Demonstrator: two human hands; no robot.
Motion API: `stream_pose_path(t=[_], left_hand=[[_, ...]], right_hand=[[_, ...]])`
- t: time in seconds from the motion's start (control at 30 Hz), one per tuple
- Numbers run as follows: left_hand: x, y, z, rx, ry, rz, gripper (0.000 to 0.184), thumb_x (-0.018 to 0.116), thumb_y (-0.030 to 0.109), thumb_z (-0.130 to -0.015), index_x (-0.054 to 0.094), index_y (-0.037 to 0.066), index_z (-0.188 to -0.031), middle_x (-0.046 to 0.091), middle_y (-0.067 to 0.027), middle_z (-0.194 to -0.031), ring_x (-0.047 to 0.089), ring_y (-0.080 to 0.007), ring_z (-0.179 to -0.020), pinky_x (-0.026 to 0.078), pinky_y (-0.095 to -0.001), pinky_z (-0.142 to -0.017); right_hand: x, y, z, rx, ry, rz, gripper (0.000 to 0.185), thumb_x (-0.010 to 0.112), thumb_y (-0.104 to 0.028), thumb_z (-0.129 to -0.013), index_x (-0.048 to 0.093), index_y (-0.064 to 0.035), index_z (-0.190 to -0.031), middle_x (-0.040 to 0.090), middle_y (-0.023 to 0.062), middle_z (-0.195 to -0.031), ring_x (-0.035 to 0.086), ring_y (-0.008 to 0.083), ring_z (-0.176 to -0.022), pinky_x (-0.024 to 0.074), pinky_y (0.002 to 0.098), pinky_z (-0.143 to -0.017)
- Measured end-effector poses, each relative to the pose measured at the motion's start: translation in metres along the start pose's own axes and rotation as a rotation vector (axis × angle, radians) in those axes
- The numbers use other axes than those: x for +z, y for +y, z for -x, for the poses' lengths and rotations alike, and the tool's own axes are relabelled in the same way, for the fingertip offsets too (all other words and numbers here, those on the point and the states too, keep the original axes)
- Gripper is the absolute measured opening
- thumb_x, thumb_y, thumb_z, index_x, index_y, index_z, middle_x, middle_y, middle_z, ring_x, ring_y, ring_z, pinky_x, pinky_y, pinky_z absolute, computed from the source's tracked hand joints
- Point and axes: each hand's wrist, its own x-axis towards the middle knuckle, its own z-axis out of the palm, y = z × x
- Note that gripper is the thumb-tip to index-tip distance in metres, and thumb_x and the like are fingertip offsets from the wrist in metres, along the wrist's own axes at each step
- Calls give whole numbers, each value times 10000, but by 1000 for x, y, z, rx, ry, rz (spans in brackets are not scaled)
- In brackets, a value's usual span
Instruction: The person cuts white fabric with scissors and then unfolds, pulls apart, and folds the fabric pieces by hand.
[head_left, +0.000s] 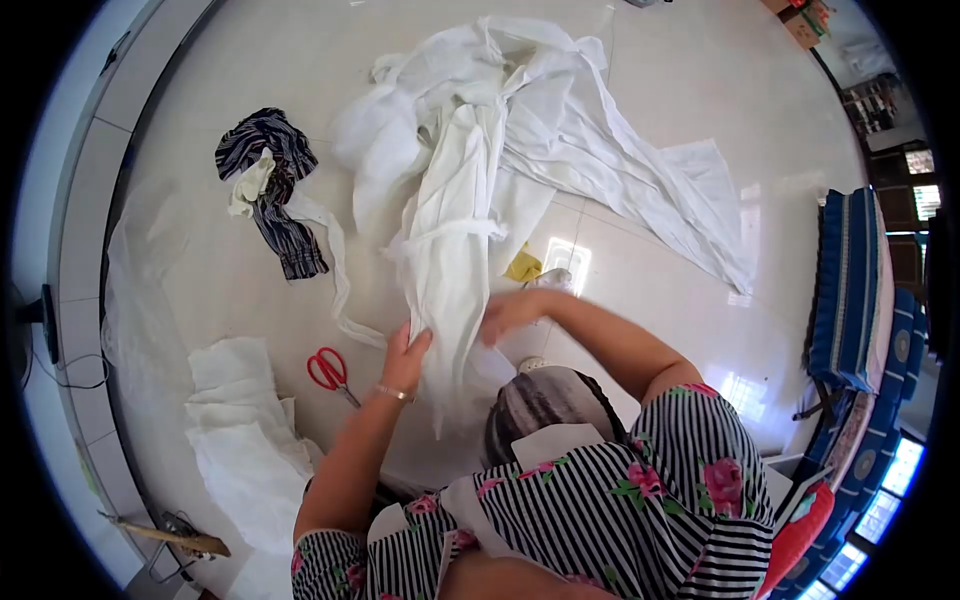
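Note:
A long bundle of white cloth [455,180] lies gathered on the floor, its near end reaching towards my lap. A narrow white band crosses it partway along. My left hand [405,362] grips the left edge of the near end, thumb on top. By the right edge of the same cloth is my right hand [512,313], smeared by motion; whether its fingers touch the cloth I cannot tell. Red-handled scissors [328,370] lie left of my left hand, blades partly hidden by my forearm. A thin white strip [340,290] runs from the left towards the bundle.
Dark striped cloth [285,190] with a cream scrap lies at the upper left. Folded white cloth [245,440] rests at the lower left, with sheer material [145,280] beyond it. A yellow scrap [523,265] sits right of the bundle. Blue cushioned seating [850,290] lines the right side.

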Motion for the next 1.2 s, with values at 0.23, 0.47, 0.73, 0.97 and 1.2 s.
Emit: stream_pose_path(t=[0.23,0.47,0.73,0.97,1.2], left_hand=[[-38,51,65,-54,-566,-273,211,537,133,-859,581,1,-1017,555,10,-776,477,-74,-713,414,-251,-651],[-78,3,76,118,-481,-695,215,548,234,-845,564,27,-901,584,-149,-672,585,-294,-640,435,-389,-596],[-182,-162,-3,113,-163,-567,364,537,358,-854,559,89,-1097,592,-140,-650,583,-337,-630,442,-430,-556],[-239,-312,-30,-208,125,-338,337,558,303,-846,589,81,-1097,607,-97,-695,593,-261,-668,467,-377,-638],[-245,-194,-68,75,50,-249,381,577,252,-834,546,76,-1171,614,-106,-999,594,-191,-857,466,-308,-748]], right_hand=[[-143,-23,-24,-218,817,-800,583,449,-551,-863,506,-92,-1218,542,91,-1207,516,214,-1090,429,437,-889],[-237,-43,-146,-237,1279,-712,398,582,-306,-848,557,-11,-1114,608,118,-1045,599,263,-909,486,416,-850],[-248,-165,-125,228,1783,742,561,447,-444,-889,554,57,-1118,624,201,-996,597,287,-921,449,377,-805],[-110,-109,-49,-299,1716,736,251,484,-196,-905,565,32,-974,581,62,-812,531,198,-705,427,323,-634],[142,9,-98,314,1282,-192,379,406,-205,-947,405,50,-1227,542,164,-1133,505,204,-1044,394,344,-915]])
